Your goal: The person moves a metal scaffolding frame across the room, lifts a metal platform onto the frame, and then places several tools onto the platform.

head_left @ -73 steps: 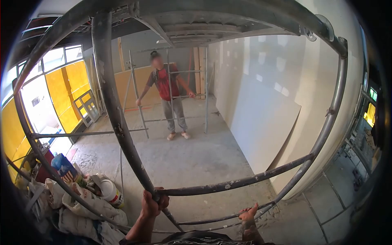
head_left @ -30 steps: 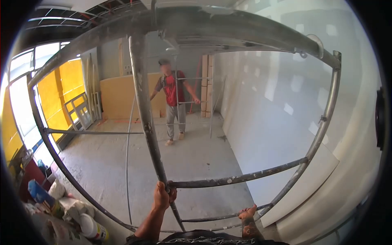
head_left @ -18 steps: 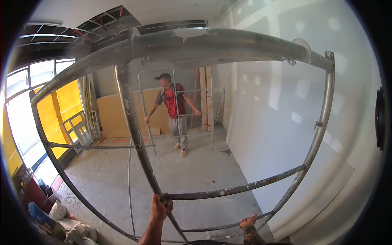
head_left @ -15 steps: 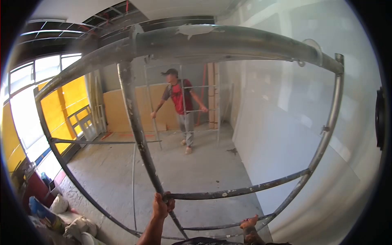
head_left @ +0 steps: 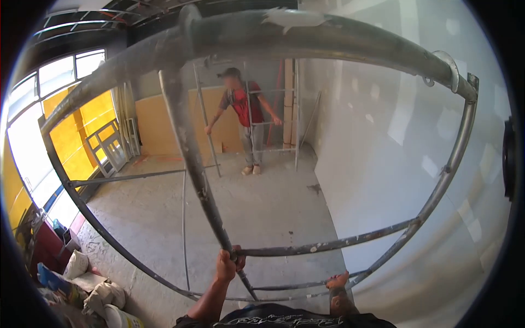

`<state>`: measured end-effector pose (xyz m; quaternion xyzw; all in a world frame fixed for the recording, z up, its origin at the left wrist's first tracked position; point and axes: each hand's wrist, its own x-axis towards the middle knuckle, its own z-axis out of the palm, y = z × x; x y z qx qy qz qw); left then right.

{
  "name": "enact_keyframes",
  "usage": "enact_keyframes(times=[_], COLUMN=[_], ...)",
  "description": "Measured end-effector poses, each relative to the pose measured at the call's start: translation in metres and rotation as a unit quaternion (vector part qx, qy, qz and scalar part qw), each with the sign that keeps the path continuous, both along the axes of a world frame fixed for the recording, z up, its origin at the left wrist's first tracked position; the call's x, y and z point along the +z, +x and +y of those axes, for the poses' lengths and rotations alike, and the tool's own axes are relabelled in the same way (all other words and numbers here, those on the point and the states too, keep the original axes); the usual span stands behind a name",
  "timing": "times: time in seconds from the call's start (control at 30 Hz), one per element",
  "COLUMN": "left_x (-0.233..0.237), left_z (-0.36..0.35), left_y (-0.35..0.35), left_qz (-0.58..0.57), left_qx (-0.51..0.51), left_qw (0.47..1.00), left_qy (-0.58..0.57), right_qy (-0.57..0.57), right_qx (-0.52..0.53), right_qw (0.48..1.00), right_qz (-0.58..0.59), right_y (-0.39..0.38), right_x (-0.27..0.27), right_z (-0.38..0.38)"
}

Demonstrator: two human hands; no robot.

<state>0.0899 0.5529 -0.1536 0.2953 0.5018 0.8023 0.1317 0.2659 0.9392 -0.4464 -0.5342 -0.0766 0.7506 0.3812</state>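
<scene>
A grey, paint-spattered metal scaffold frame (head_left: 339,38) fills the view, its thick top tube crossing above and its rungs low down. My left hand (head_left: 228,264) is wrapped round the middle upright where a rung meets it. At the lower right, my right hand (head_left: 337,280) is closed at the low rung near the frame's right post. Across the room a person in a red shirt (head_left: 240,106) stands with both hands on another part of the scaffold (head_left: 297,120).
White plasterboard wall (head_left: 377,180) runs along the right. Bags (head_left: 76,264) and a white bucket (head_left: 121,318) stand at the lower left. Yellow panels (head_left: 65,158) and bright windows are on the left; a tan board (head_left: 164,123) leans at the back.
The view has tilted down. The near frame sits larger, with its top tube higher. The person at the back has brought their feet together. Both my hands keep their places on the frame.
</scene>
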Motion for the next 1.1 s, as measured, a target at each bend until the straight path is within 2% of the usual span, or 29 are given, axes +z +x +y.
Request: enact_keyframes(times=[0.17,0.23,0.33,0.53,0.63,0.7,0.97,1.07,1.1], left_x=[0.005,0.000,0.003,0.017,0.021,0.014,0.015,0.009,0.008], left_z=[-0.008,-0.013,-0.011,-0.014,-0.013,-0.012,-0.008,-0.007,-0.004], left_y=[-0.006,-0.010,-0.013,-0.013,-0.012,-0.015,-0.011,-0.004,0.000], left_qz=[-0.007,-0.007,-0.049,0.006,0.013,0.005,-0.001,-0.021,-0.031], left_qx=[-0.009,0.001,0.009,-0.011,0.000,-0.028,-0.023,0.007,0.050], left_qw=[1.000,1.000,0.998,0.997,0.997,0.998,1.000,1.000,0.998], left_qy=[-0.017,-0.024,-0.040,-0.074,-0.078,-0.054,0.001,0.018,0.030], right_qy=[0.062,-0.003,-0.007,0.017,0.015,0.010,-0.018,-0.001,0.001], right_qx=[0.016,-0.022,-0.018,-0.041,-0.013,-0.014,0.043,0.067,0.068], right_qw=[0.998,0.999,0.999,0.998,0.998,0.998,0.993,0.989,0.989], right_qz=[0.015,0.041,0.051,0.037,0.052,0.068,0.111,0.132,0.134], right_y=[0.001,0.000,-0.001,-0.007,-0.008,-0.007,0.004,0.028,0.038], right_x=[0.011,0.004,0.001,-0.009,-0.017,-0.017,-0.015,0.031,0.040], right_z=[-0.010,-0.014,-0.018,-0.018,-0.017,-0.020,-0.021,-0.060,-0.071])
